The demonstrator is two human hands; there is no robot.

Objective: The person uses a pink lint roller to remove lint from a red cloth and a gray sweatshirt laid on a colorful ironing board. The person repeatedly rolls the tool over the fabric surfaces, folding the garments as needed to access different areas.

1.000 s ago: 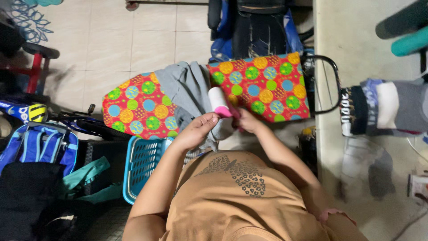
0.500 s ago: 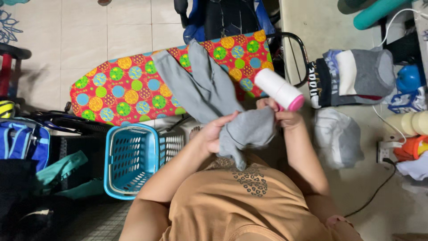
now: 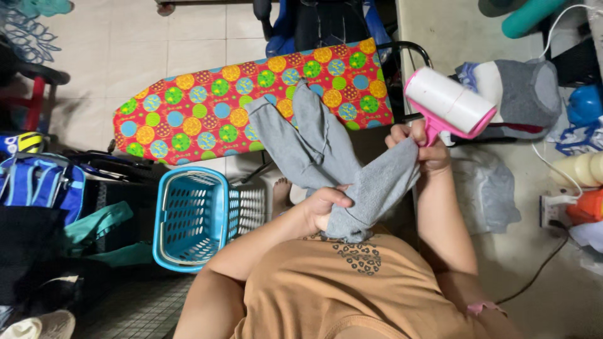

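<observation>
Grey trousers (image 3: 326, 150) hang partly over the ironing board (image 3: 201, 119), which has a red cover with coloured circles. My left hand (image 3: 321, 207) grips the grey cloth near my chest. My right hand (image 3: 421, 145) pinches the other end of the cloth and also holds a pink-handled lint roller (image 3: 449, 103) with a white roll, raised to the right of the board.
A blue laundry basket (image 3: 188, 220) and a white basket (image 3: 254, 204) stand below the board. Folded grey clothes (image 3: 515, 94) lie on the right surface, with a grey cloth (image 3: 487, 191), bottles (image 3: 581, 169) and a power strip (image 3: 553, 210). Bags (image 3: 38, 188) crowd the left.
I have lifted the waist end of the trousers off the board toward my chest. My right hand has moved right and up with the lint roller. The camera view has shifted.
</observation>
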